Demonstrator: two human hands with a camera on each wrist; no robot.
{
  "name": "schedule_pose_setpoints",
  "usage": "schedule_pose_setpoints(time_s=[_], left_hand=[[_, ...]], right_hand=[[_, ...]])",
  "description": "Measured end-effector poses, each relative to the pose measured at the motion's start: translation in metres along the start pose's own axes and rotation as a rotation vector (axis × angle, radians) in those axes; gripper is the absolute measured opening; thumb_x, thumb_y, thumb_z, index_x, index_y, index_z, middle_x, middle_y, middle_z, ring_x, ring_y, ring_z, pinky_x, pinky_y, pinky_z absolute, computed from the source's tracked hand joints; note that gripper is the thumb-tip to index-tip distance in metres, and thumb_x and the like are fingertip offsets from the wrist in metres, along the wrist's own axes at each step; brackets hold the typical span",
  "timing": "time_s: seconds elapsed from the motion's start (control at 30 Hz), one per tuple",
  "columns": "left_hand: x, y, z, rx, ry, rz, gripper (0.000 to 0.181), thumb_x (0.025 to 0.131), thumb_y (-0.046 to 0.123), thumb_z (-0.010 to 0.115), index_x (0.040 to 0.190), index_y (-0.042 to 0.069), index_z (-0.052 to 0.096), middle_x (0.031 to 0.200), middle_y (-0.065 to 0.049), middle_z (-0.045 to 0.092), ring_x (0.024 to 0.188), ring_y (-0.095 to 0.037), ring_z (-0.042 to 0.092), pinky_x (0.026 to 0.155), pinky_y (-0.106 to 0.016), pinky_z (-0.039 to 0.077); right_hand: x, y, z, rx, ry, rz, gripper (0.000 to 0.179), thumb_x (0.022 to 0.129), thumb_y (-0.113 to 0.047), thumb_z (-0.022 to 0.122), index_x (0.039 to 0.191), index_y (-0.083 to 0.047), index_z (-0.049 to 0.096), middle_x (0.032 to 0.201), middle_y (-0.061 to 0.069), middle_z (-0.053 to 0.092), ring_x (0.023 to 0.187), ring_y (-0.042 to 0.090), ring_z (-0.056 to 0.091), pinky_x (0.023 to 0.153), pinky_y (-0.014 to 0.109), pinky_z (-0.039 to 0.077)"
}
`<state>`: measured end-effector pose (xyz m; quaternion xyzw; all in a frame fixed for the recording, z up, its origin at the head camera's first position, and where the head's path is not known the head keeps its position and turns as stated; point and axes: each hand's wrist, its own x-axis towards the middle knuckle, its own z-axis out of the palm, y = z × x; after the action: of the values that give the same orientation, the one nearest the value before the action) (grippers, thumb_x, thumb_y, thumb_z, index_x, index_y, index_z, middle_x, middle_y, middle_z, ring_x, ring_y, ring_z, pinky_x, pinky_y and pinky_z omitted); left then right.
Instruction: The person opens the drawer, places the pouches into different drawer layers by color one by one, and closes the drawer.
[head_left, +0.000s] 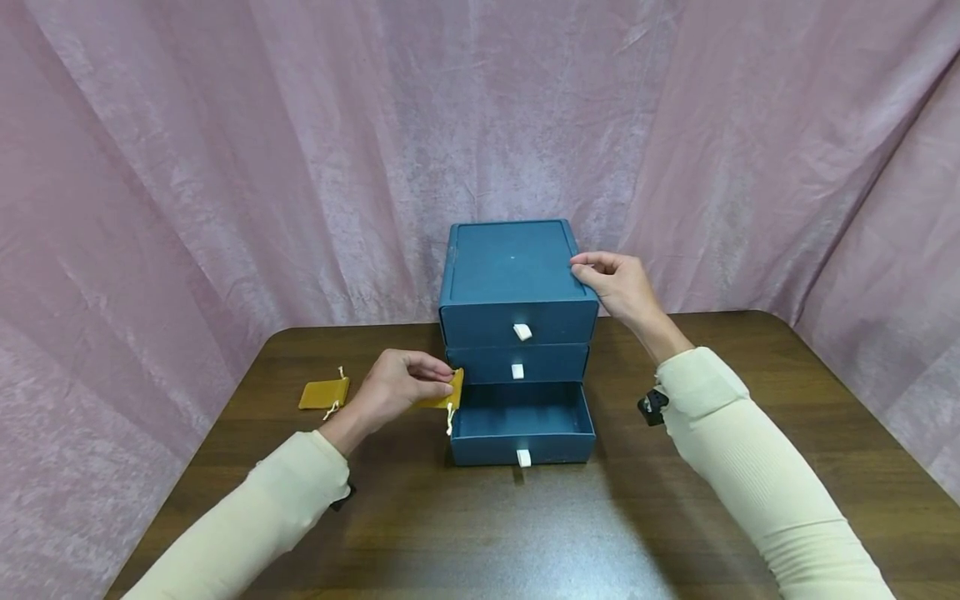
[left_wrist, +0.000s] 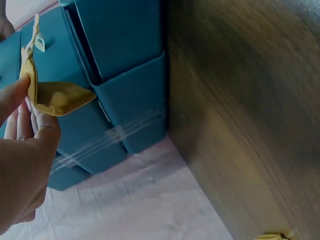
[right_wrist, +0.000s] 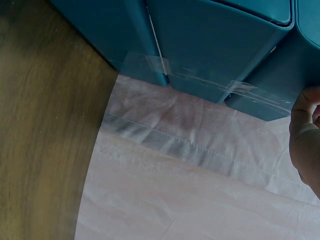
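Observation:
My left hand (head_left: 397, 383) pinches a mustard-yellow drawstring pouch (head_left: 454, 389) between thumb and fingers. It is beside the left wall of the pulled-out bottom drawer (head_left: 517, 450) of a blue three-drawer desktop organizer (head_left: 513, 267). In the left wrist view, the pouch (left_wrist: 62, 98) hangs with its pale cord upward, and a second drawer front stands behind it. My right hand (head_left: 618, 283) rests its fingertips on the organizer's top right edge. The upper and middle drawers are closed. A second yellow pouch (head_left: 324, 394) lies flat on the table to the left.
White pull tabs (head_left: 524, 457) stick out from the drawer fronts. The organizer stands near the back edge of a brown wooden table (head_left: 517, 533). Pink curtains (head_left: 360, 150) hang behind it. Clear tape (right_wrist: 245, 89) runs across the organizer's side.

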<state>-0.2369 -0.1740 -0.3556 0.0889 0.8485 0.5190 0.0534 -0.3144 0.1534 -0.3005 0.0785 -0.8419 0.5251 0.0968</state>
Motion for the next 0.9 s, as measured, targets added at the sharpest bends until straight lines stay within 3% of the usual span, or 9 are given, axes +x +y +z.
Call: schedule_pose_setpoints(time_s=[0.4,0.9], left_hand=[[0.003,0.006,0.018,-0.022,-0.024,0.041,0.019,0.080,0.000,0.083,0.098,0.001,0.077,0.092,-0.007,0.075,0.083,-0.019,0.070,0.076,-0.032,0.059],[0.010,0.011,0.042,-0.012,-0.019,0.052,0.016,0.079,-0.002,0.082,0.095,0.003,0.078,0.089,-0.006,0.075,0.082,-0.018,0.069,0.078,-0.035,0.060]], right_hand=[[0.000,-0.001,0.000,-0.003,0.006,0.004,0.031,0.100,-0.026,0.062,0.122,-0.006,0.071,0.079,0.001,0.052,0.074,0.017,0.044,0.058,0.026,0.036],[0.000,0.000,0.000,0.002,-0.002,-0.007,0.030,0.100,-0.024,0.062,0.120,-0.004,0.071,0.079,0.001,0.051,0.079,0.018,0.045,0.064,0.026,0.037]])
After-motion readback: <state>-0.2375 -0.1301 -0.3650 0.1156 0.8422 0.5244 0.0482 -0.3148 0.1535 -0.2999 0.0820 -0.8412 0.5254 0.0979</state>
